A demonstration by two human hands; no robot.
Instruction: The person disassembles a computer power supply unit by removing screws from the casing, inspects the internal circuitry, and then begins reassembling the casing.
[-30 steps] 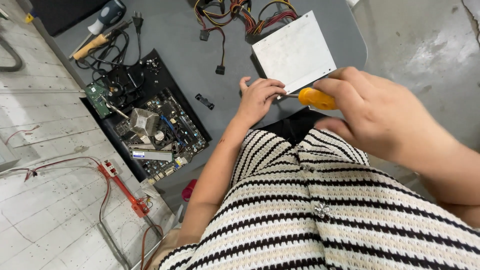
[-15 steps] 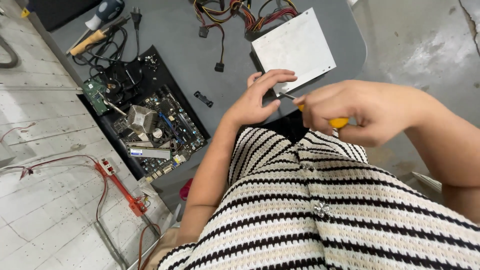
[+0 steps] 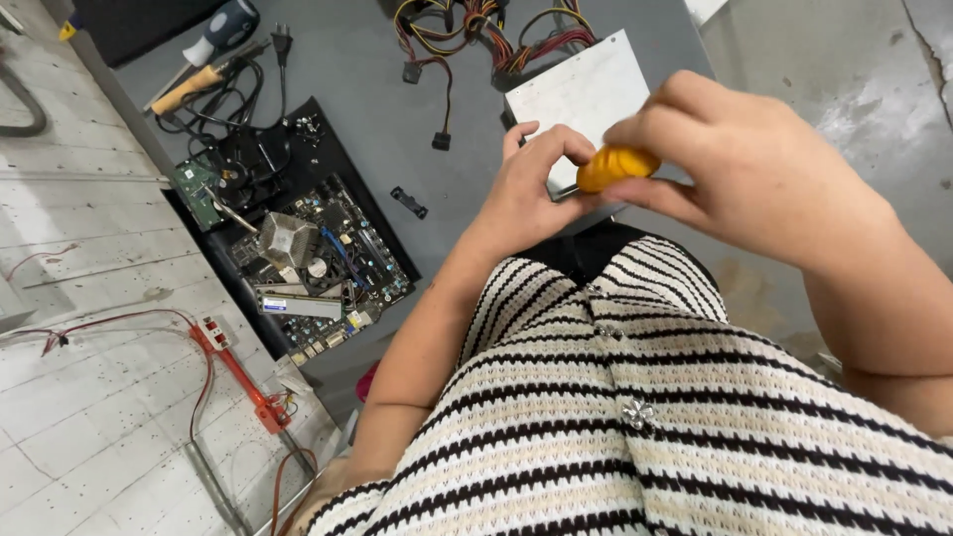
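Orange screwdriver handle [image 3: 615, 167] gripped in right hand [image 3: 740, 174]; left hand [image 3: 526, 189] touching shaft.

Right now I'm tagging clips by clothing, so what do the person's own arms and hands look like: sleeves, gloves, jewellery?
Both hands are bare: no gloves, rings or watch show on the left hand or the right hand. Both forearms are uncovered too, with no sleeve reaching them. The only clothing in view is a cream knitted top with black horizontal stripes, bearing a small silver flower-shaped button.

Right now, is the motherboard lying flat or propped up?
Flat: the motherboard lies face up on a black sheet on the grey table, components showing.
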